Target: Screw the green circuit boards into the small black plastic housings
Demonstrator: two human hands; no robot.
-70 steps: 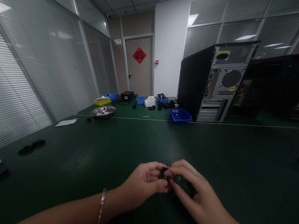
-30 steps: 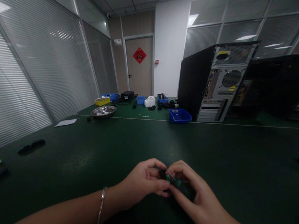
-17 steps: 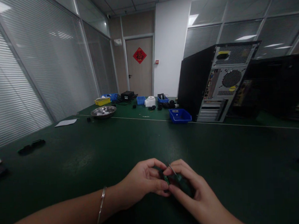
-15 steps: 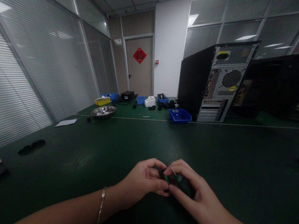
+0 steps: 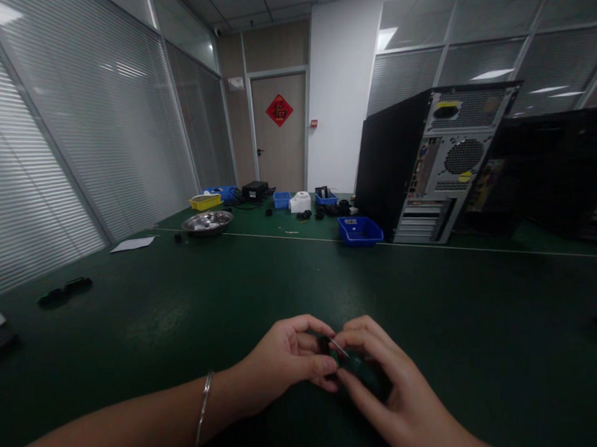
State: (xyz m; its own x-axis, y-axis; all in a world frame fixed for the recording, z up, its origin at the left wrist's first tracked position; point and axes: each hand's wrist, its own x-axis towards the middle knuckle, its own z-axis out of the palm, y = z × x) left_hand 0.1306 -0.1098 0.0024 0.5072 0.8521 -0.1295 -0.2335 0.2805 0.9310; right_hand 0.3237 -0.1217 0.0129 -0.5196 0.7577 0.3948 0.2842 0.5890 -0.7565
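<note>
Wide dark-green work table (image 5: pixel 232 300) filling the lower view, in a dim office with blinds on glass walls.
Far right on the table: black computer tower (image 5: pixel 425 163), rear panel and fan grille turned this way.
Just before the tower: small blue bin (image 5: pixel 359 230). Farther back along the table: round metal bowl (image 5: pixel 207 222), yellow tray (image 5: pixel 204 202), more blue bins, a sheet of white paper (image 5: pixel 132 244).
Near the bottom centre: left hand (image 5: pixel 286 364), thin bracelet (image 5: pixel 203 415) on the wrist, fingers curled and pinching a small dark part with a green circuit board (image 5: pixel 341 358).
Touching it from the right: right hand (image 5: pixel 392 399), thumb and forefinger closed on the same part and on a thin metal sliver (image 5: pixel 338 347) slanting across its top; too small and dim to identify.
Part held between both sets of fingertips, close over the table, well apart from the bins and tower.
Compared with half a second ago: green board turned a little more toward the camera, right fingertips drawn closer over it, hands otherwise in the same spot. Judged from that: fine fiddling on the part under way, no release, nothing set down.
</note>
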